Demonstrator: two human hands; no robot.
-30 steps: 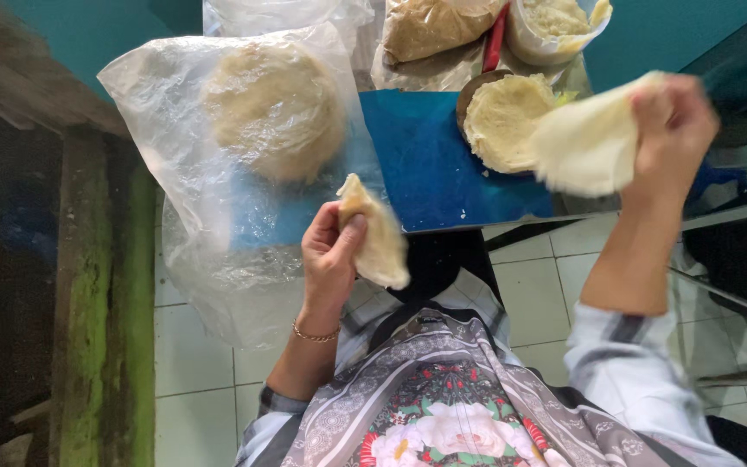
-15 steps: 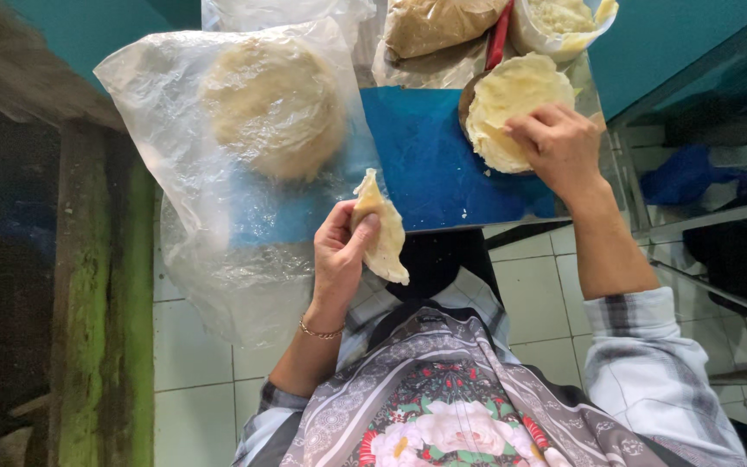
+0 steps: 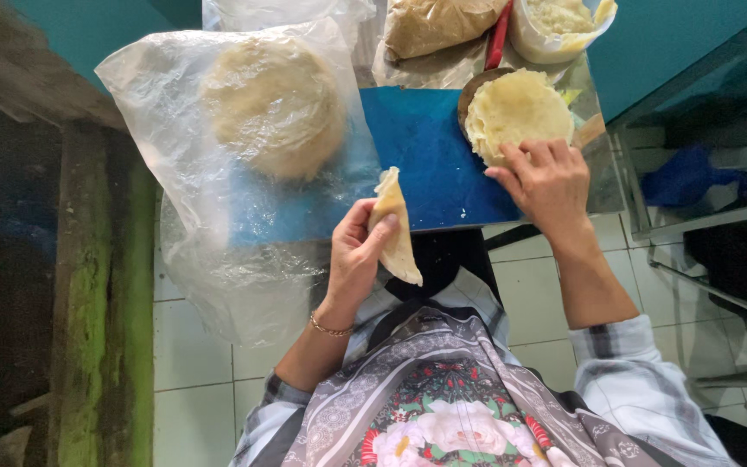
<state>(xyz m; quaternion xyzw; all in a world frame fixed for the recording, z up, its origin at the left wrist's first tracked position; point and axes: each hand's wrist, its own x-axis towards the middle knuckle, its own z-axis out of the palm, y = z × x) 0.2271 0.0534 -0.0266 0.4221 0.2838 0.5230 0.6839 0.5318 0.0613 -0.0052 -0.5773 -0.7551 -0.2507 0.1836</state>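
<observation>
My left hand (image 3: 354, 259) holds a folded pale dough wrapper (image 3: 395, 229) upright just in front of the blue board (image 3: 425, 156). My right hand (image 3: 546, 182) rests with fingers spread on the near edge of a round stack of thin pale wrappers (image 3: 516, 112) lying on a dark round plate at the board's right side. A larger stack of round wrappers (image 3: 274, 104) lies inside a clear plastic bag (image 3: 209, 233) on the left of the board.
At the far edge stand a bag of brownish filling (image 3: 434, 26), a red utensil handle (image 3: 499, 39) and a tub in plastic holding pale filling (image 3: 559, 26). A mossy wooden post (image 3: 97, 303) runs along the left. White floor tiles lie below.
My right hand, which held a wrapper lifted up at the right, has come down onto the stack on the plate. My left hand has kept its folded wrapper nearly still.
</observation>
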